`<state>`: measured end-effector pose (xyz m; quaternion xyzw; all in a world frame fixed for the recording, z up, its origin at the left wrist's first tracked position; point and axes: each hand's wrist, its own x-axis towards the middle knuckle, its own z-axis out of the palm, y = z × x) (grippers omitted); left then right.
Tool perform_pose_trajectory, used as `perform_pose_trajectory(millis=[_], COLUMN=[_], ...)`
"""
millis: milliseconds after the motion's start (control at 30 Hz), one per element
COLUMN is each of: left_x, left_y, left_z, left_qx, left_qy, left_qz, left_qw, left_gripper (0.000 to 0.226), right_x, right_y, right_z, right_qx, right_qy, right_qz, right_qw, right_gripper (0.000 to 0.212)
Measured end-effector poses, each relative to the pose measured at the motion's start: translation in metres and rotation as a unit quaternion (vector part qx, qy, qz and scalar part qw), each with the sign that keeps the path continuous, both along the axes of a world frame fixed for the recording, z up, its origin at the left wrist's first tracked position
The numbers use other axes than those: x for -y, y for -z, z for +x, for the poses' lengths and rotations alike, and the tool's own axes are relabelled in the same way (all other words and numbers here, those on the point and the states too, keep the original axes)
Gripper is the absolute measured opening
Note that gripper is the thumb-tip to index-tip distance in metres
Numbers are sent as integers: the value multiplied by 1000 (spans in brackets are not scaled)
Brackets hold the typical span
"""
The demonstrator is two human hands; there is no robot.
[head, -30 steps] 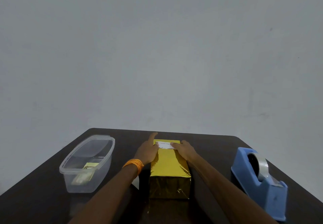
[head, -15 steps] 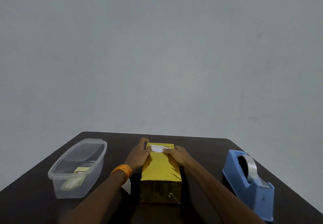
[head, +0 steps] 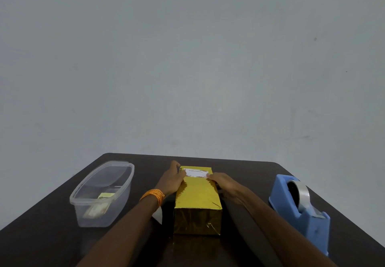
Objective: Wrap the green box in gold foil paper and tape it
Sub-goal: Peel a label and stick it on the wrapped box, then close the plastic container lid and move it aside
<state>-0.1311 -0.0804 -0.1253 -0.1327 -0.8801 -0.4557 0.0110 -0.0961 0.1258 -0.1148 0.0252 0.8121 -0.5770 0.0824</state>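
Note:
The box (head: pixel 196 200), fully covered in gold foil, lies lengthwise in the middle of the dark table (head: pixel 245 168). A white printed label (head: pixel 195 173) sits on its top at the far end. My left hand (head: pixel 173 180) rests against the box's far left side, its thumb pressing the label's left edge. My right hand (head: pixel 224 184) lies on the right side of the box top, a fingertip touching the label's right edge. Neither hand grips anything. An orange band is on my left wrist.
A blue tape dispenser (head: pixel 300 208) with a roll of clear tape stands at the right. At the left is a clear plastic tub (head: pixel 102 193) holding a few small cards. A white paper scrap (head: pixel 158 214) lies beside the box under my left forearm.
My left forefinger, raised a second ago, has come down beside the box. Both hands stay at the label, and the view has shifted slightly.

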Motion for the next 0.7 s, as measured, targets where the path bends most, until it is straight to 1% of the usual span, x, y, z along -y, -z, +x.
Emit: perform_pose_trajectory(millis=[100,167,267,333,433,567,633,700], left_x=[3,6,12,16,25,51,75,101], left_y=[1,0,-11,-24,-47,-77,-87,-94], left_z=[3,5,9,12,17,25,32,36], left_qx=[-14,-27,-58,-76,-91,-120,-128,-128], left_qy=[-35,-56,-77,-87,-99,-126,-144,-166], left_qz=[3,13,33,41,57,80,99,112], left_qw=[999,998,995,993,989,981,976,971], left_gripper=[29,30,31,30,33,34,33,32], right_x=[-3,-4,-10,-8,3,36,64,93], right_y=[-4,-5,-9,-17,-33,-57,-67,-75], right_z=[10,11,5,3,5,7,1,-6], right_qx=[-7,-43,-115,-145,-194,-229,-233,-218], right_qy=[8,38,109,136,160,159,132,90], right_qz=[-18,-18,50,64,95,66,51,42], right_qw=[1000,998,986,978,963,958,962,971], right_gripper=[27,21,20,19,26,22,21,23])
